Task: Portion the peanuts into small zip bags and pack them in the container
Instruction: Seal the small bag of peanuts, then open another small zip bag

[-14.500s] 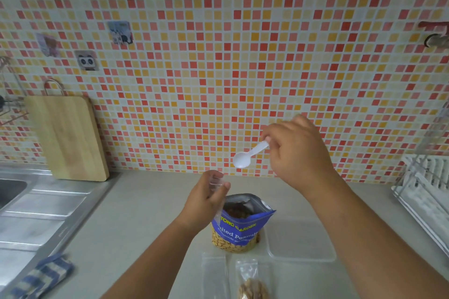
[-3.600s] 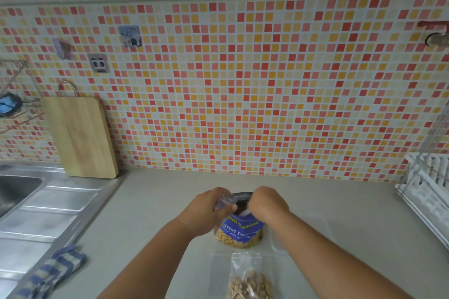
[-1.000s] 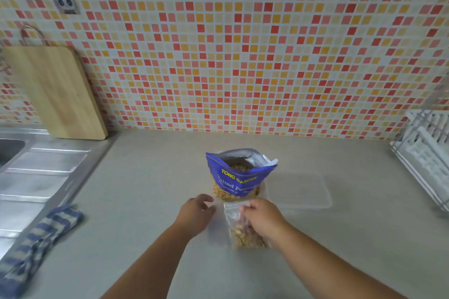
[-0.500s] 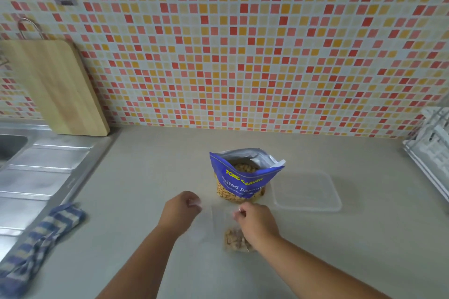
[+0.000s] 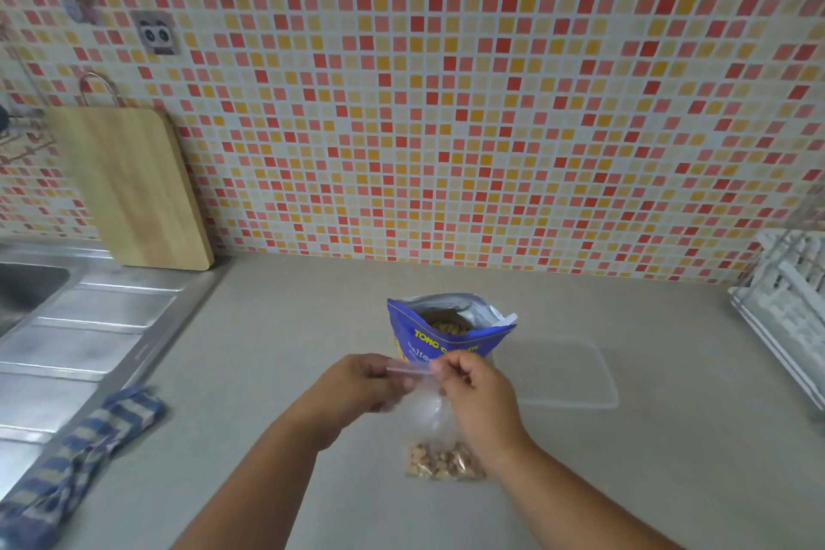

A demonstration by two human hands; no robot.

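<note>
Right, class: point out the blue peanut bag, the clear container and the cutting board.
blue peanut bag (image 5: 446, 343), head view, printed front.
clear container (image 5: 558, 373), head view, bare middle.
cutting board (image 5: 129, 188), head view, flat face.

Peanut bag (image 5: 448, 328) stands behind zip bag (image 5: 439, 451), left of container (image 5: 564, 373).

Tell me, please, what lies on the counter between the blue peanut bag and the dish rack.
In the head view, a clear plastic container lies there, beside the peanut bag.

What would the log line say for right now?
left hand: pinches zip bag top | right hand: pinches zip bag top | peanuts: in bag bottom | container: right of pouch
</note>
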